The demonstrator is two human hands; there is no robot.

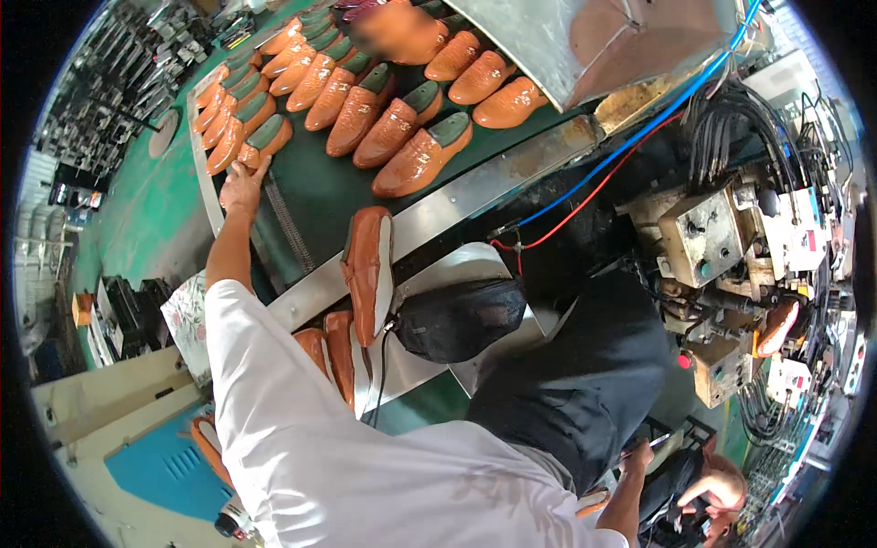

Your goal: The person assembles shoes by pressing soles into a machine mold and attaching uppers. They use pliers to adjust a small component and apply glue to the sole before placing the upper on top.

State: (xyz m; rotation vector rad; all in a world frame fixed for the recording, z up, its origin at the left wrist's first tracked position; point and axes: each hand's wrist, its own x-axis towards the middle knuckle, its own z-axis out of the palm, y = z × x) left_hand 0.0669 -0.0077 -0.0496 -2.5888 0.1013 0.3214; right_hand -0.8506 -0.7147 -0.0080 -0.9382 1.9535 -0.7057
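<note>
Reaching far out, the left hand (242, 187) touches the toe of a tan shoe (263, 140) at the conveyor belt (320, 196)'s near-left corner, fingers loosely spread, its length running up-right away. Right hand (638, 454) hangs low, grip unclear.

rows of shoes (365, 100) lie on a conveyor belt (320, 192) across the upper left and top centre of the frame. the left hand (242, 187) reaches to the belt's left end, touching the nearest shoe (265, 139) there. one shoe (368, 269) stands on the belt's metal edge (457, 205) at centre, with a bag (457, 320) just right of it and two more shoes (333, 352) below. a machine with cables (758, 265) fills the right side. the right hand (639, 454) is at lower right.
</note>
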